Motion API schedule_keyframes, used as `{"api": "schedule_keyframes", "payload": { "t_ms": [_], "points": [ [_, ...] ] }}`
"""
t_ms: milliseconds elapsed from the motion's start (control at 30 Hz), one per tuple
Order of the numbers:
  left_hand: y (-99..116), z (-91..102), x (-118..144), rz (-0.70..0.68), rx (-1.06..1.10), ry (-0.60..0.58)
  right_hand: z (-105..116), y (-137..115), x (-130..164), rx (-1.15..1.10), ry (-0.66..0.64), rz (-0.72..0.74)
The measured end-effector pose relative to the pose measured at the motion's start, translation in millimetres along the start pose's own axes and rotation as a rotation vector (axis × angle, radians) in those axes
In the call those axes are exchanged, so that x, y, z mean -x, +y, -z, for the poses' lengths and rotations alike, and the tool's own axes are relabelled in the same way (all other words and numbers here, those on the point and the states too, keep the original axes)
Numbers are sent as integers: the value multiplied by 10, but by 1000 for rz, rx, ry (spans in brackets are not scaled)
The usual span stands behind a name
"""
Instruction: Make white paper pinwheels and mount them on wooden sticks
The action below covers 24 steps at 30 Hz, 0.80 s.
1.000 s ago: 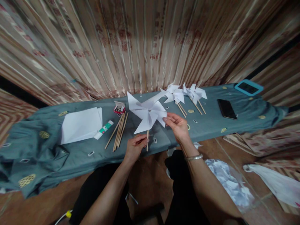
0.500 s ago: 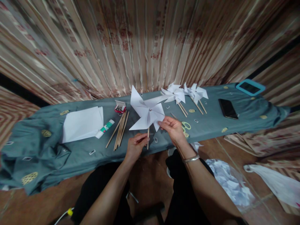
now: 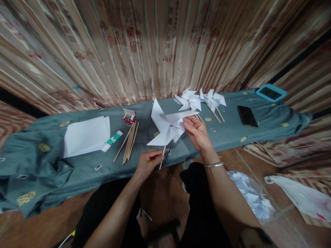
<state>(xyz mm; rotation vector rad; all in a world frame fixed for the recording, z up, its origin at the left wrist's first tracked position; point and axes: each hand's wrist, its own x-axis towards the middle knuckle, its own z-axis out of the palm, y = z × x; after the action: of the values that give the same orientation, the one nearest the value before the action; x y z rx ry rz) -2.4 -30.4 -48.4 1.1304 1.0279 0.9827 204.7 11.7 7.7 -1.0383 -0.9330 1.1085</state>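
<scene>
A white paper pinwheel with a pin at its hub is held up over the front of the cloth-covered table. My left hand pinches its wooden stick below the blades. Against the right-hand blade are the fingers of my right hand, thumb and fingertips closed on the paper edge. The stick tilts slightly, its lower end pointing down and left. Several wooden sticks lie to the left, near an open red box with small metal pieces inside.
White paper sheets and a glue stick lie on the left. Finished-looking pinwheels rest at the back. Farther right are a black phone and a blue-framed tablet. A clear bag of paper scraps sits on the floor.
My right hand has moved up along the pinwheel's right side to an upper blade. The pinwheel has turned and its stick leans more. The scissors are now hidden behind my right hand.
</scene>
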Motion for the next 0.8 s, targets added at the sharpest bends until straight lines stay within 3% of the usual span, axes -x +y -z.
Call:
{"api": "schedule_keyframes", "payload": {
  "t_ms": [567,800],
  "points": [
    [-11,8,24,1,-22,-47,-41,-4,43,17,57,5],
    [-35,16,25,-17,-47,-64,-35,20,53,-75,65,4]
  ]
}}
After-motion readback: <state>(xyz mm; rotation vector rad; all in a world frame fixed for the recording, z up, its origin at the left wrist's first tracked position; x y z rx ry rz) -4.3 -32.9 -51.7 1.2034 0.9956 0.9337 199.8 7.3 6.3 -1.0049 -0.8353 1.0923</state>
